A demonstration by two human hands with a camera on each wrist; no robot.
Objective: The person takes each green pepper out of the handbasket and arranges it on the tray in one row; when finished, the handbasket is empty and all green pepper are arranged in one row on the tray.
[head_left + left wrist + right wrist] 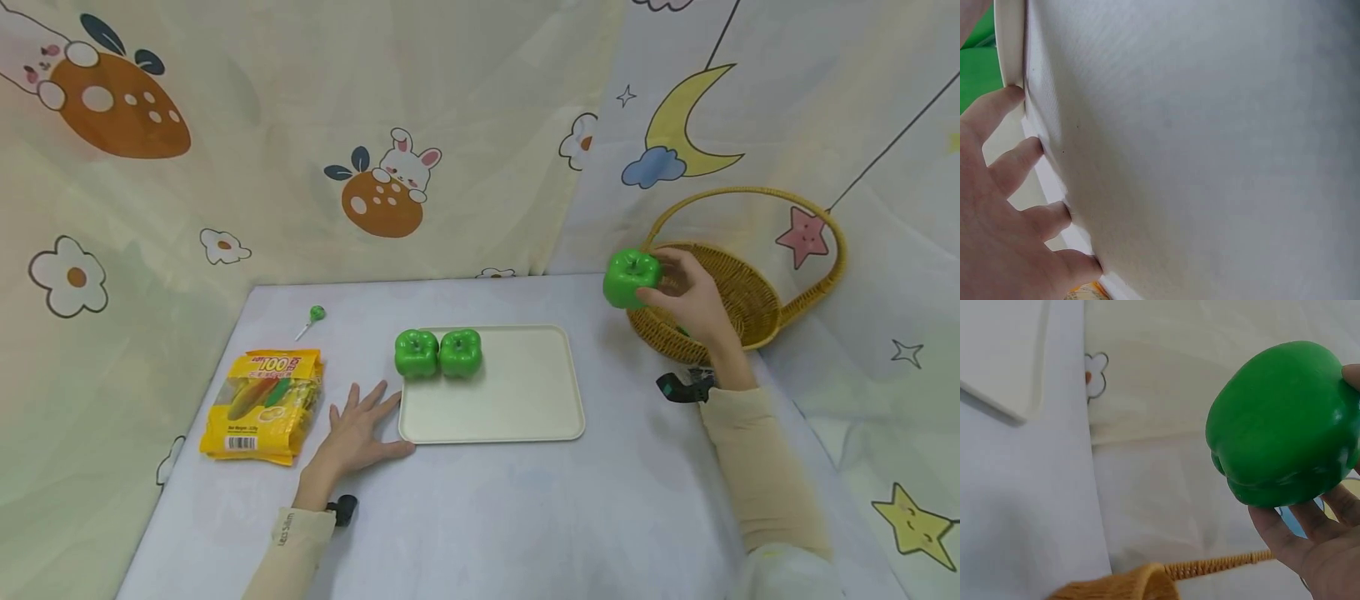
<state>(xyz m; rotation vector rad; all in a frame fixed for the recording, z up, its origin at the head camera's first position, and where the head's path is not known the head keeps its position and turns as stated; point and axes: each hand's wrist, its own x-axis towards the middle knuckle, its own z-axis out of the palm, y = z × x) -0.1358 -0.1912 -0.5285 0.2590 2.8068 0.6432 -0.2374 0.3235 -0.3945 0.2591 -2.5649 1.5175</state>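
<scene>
My right hand (693,296) grips a glossy green bell pepper (632,278) between thumb and fingers, raised beside the left rim of a wicker basket (750,287). The right wrist view shows this bell pepper (1282,425) close up, with fingers beneath it. My left hand (360,433) lies with fingers spread on the white table, its thumb and index fingertip at the left edge of a cream tray (525,392). Two more green bell peppers (416,353) stand side by side in the tray's far left corner. Something green shows low in the basket, mostly hidden behind the right hand.
Left of the tray lies a yellow candy bag (262,407) with a mango picture. Beyond the bag is a green lollipop (317,313) on a white stick. The basket's tall handle (836,250) arches at the table's right back corner. A patterned curtain (480,125) hangs behind the table.
</scene>
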